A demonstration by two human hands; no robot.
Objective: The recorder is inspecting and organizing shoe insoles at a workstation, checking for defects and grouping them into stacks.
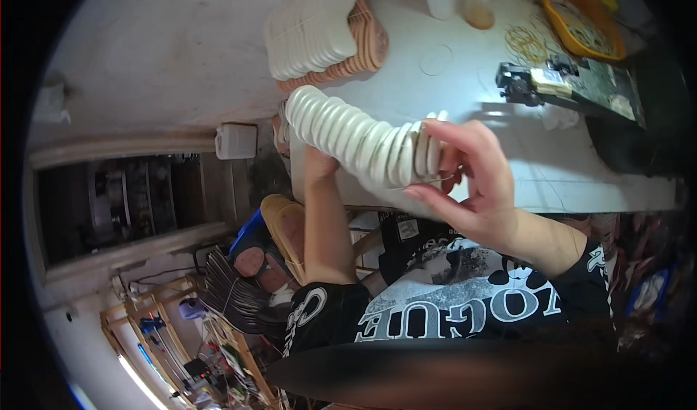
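A bundle of white shoe soles (348,134), stacked face to face in a row, is held up over the near side of the table. My left hand (320,164) supports it from behind and below on the left; its fingers are mostly hidden by the soles. At the right end, my right hand (483,185) curls round the bundle, index finger on top and thumb low in front. A thin band or cord (438,180) shows near that thumb, too fine to make out fully.
Stacked white soles (308,29) and tan soles (374,39) lie at the back left of the white table (406,61). Rubber bands (526,45), an orange basket (617,43), a red-topped bottle (479,10) and a black device (519,83) are at the right. Dark soles (229,294) stand lower left.
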